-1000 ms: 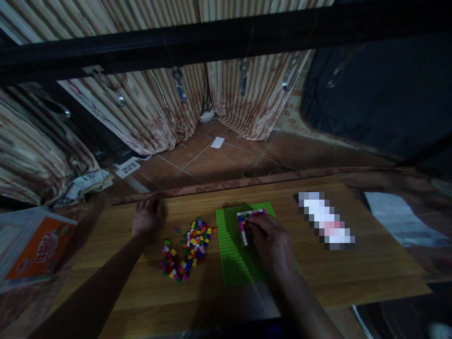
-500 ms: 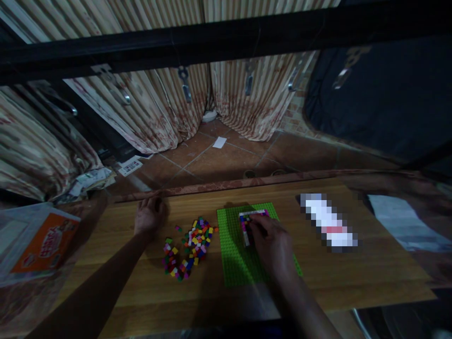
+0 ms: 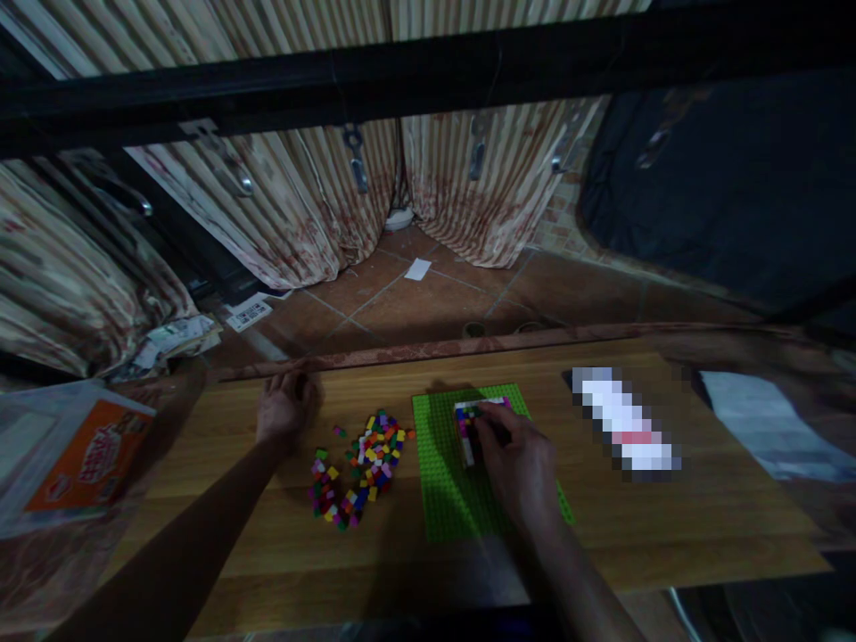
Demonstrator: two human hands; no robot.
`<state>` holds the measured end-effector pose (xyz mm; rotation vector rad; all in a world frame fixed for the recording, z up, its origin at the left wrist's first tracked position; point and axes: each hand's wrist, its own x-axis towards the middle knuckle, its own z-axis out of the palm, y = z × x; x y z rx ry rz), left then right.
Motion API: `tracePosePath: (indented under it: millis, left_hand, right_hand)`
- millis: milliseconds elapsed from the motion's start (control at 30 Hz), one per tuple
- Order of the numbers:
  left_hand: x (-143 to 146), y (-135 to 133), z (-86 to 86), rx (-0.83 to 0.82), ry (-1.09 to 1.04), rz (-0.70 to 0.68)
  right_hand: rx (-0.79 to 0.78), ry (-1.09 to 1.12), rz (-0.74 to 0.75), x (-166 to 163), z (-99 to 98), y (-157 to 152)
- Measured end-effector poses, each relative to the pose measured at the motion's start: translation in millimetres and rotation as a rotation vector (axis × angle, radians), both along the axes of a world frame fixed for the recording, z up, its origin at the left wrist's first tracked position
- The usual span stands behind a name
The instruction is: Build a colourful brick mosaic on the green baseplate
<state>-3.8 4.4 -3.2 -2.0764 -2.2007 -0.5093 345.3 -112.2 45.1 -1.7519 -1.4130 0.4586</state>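
Note:
My right hand (image 3: 525, 455) is over the green studded baseplate (image 3: 448, 499), its thumb and fingers pinched on a small toy brick at the low brick build (image 3: 467, 450). Fingers mostly hide that brick. White, pink and blue bricks show along the build's outline. To the left of the baseplate lies a loose pile of small coloured toy bricks (image 3: 374, 455), spread in a curve. My left hand (image 3: 284, 408) rests near the table's far edge, left of the pile, with nothing in it. Its fingers are loosely bent and the thumb stands apart.
A blurred-out white object (image 3: 625, 419) lies on the wooden table (image 3: 702, 526) at the right. Beyond the right edge is a pale sheet (image 3: 769, 423). A clear container with an orange label (image 3: 90, 459) stands at the left. Dark rail (image 3: 415, 80) and striped curtains (image 3: 294, 205) are beyond the table.
The whole view has shifted very slightly. My right fingertips have moved a little at the brick build; my left hand stays in place.

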Motion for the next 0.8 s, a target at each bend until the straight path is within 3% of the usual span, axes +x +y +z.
tracePosePath:
  millis: [433, 800]
  left_hand:
    - [2.7, -2.2, 1.1, 0.006, -0.043, 0.0]
    - [2.4, -2.6, -0.7, 0.02, -0.041, 0.019]
  right_hand:
    - [-0.082, 0.094, -0.05, -1.0, 4.4, 7.0]
    - [-0.113, 0.048, -0.044, -0.9, 8.9, 10.3]
